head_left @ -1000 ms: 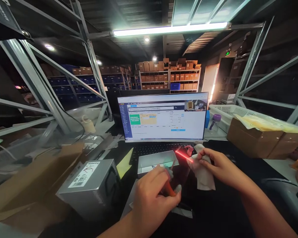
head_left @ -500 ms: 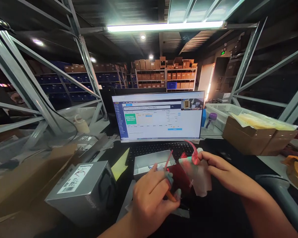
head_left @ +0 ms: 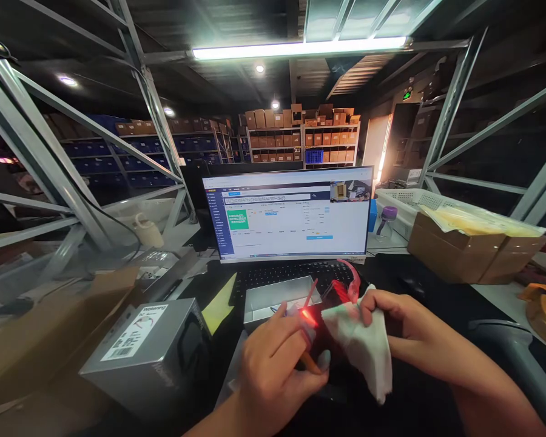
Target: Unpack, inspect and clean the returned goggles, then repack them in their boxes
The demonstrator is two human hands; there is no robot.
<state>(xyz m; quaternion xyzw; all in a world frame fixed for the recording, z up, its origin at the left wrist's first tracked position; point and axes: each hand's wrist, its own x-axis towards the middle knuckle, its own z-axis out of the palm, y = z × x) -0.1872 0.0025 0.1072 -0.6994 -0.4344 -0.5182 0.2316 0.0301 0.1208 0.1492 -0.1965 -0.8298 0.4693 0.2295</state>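
Observation:
My left hand point(head_left: 277, 364) is closed around the near side of a pair of red-tinted glasses point(head_left: 326, 331), low in front of the monitor. One pink, curved temple arm point(head_left: 353, 280) of the glasses rises at the far right, and a bright red glint shows by my left fingertips. My right hand point(head_left: 394, 315) pinches a white cloth point(head_left: 364, 349) that hangs over the right part of the glasses and hides it. Just beyond my left hand is an open white box point(head_left: 279, 300) with small contents that I cannot make out.
A grey "Wakening" box point(head_left: 150, 358) with a label stands at the left, near a yellow paper point(head_left: 221, 306). Behind are a keyboard point(head_left: 264, 273) and a monitor point(head_left: 282, 212). To the right lie a grey handheld scanner point(head_left: 505, 346), orange tape dispenser point(head_left: 543, 312) and cardboard box point(head_left: 473, 249).
The white cloth has spread out and hangs lower at the right of the glasses. My right hand has shifted slightly and curled more. A red glint now shows near my left fingers.

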